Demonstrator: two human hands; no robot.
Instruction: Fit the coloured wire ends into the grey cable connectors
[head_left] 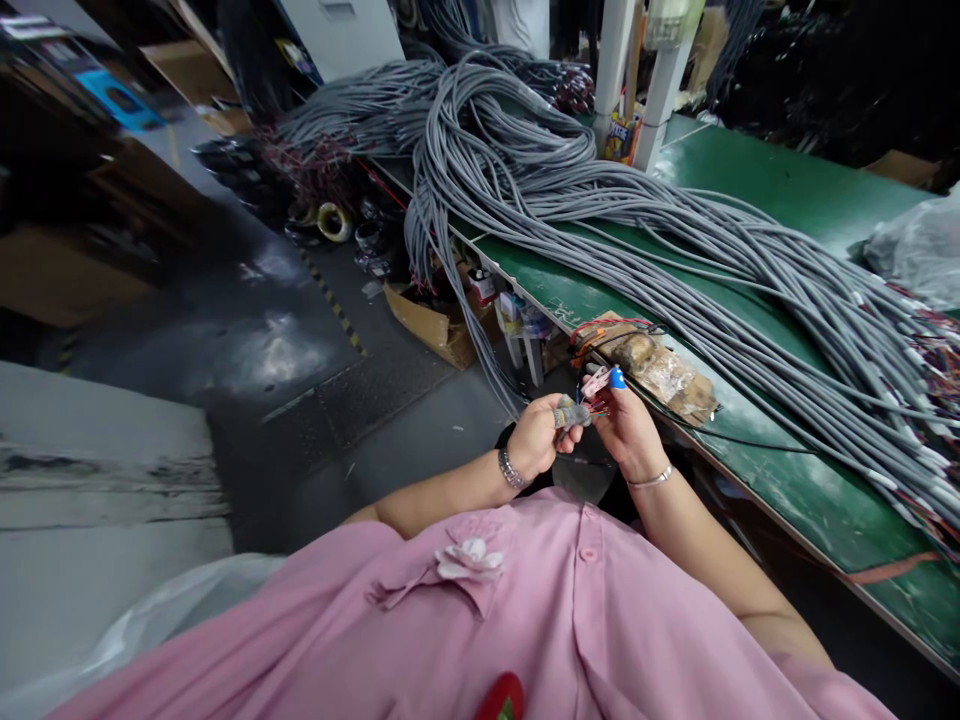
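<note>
the thin coloured wires (598,408) lay in the small gap between the two hands, just in front of the pink shirt (637,610) and beside the near edge of the green bench (720,165). the left hand (538,435) had its grip pressed together on the wires, which stuck out past the fingertips toward the right palm. a grey, banded bit (571,414) at those fingertips was small in the view; it was probably a wrapped thumb, though it could have been a cable end. the right hand (630,430) pinched a pale pink piece (596,382) between the fingers and a thumb in a blue cover (617,378), so that the piece sat just above the wires.

both forearms reached forward and inward, elbows wide, and the hands met near each other with the knuckles low. the left wrist wore a metal watch (511,468), the right a thin bracelet (654,479).

a few hanging grey cables (480,335) dropped from the bench and ended near the left hand. the big cable bundle (517,170) sprawled across the bench top, and a flat piece of cardboard (679,385) lay at its edge, just beyond the right hand.
</note>
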